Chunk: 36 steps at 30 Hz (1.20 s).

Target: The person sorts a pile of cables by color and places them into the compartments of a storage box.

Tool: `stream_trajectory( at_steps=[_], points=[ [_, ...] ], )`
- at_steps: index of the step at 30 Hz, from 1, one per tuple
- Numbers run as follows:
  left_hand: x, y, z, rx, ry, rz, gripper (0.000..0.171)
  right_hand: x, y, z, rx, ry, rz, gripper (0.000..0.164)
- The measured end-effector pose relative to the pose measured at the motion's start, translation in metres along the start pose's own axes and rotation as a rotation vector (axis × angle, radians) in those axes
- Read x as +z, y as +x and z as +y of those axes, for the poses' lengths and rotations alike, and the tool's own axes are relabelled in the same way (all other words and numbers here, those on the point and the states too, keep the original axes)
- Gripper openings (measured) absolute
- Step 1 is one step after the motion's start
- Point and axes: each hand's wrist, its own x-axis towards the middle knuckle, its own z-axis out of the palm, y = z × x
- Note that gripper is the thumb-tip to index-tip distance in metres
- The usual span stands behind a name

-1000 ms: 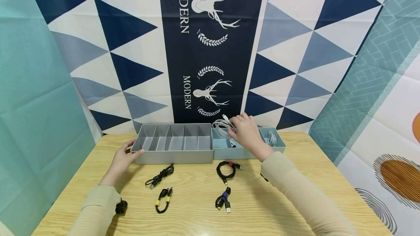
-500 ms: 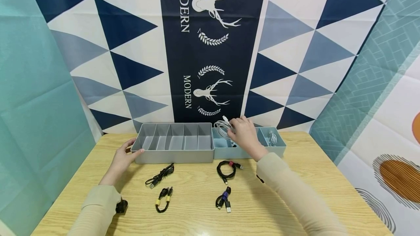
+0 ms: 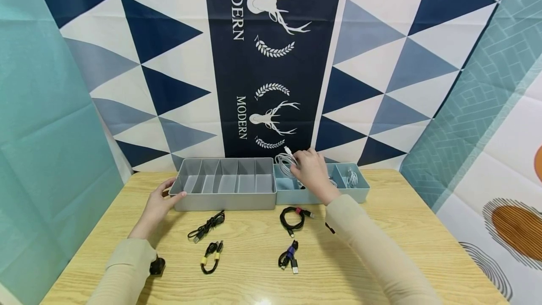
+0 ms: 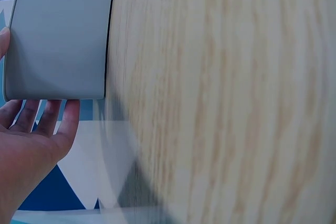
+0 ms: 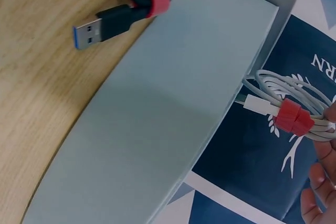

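The right hand [image 3: 311,172] pinches a coiled white cable [image 5: 316,123] above the blue box [image 3: 296,196]; the left hand [image 3: 158,199] holds the grey box [image 3: 226,202], left of the blue box. Before the blue box, a red-banded black cable [image 3: 281,220] lies on the surface [image 3: 250,253].

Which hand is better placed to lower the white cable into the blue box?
Probably the right hand: it holds the white cable above the blue box; the left hand holds the gray box.
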Motion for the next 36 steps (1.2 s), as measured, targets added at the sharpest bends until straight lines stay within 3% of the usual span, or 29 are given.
stream_trajectory(
  at_steps=[13, 23, 36],
  points=[
    [-0.001, 0.000, -0.002, 0.007, 0.005, 0.008, 0.076, 0.010, 0.003, -0.011, 0.098, 0.010, -0.051, 0.018],
    [0.000, 0.002, -0.003, 0.009, 0.004, 0.008, 0.083, 0.020, 0.000, -0.010, 0.219, 0.025, -0.084, 0.020],
    [-0.002, 0.002, -0.003, 0.011, -0.002, -0.001, 0.086, 0.037, -0.009, -0.007, 0.209, 0.058, -0.116, 0.023]
  ],
)
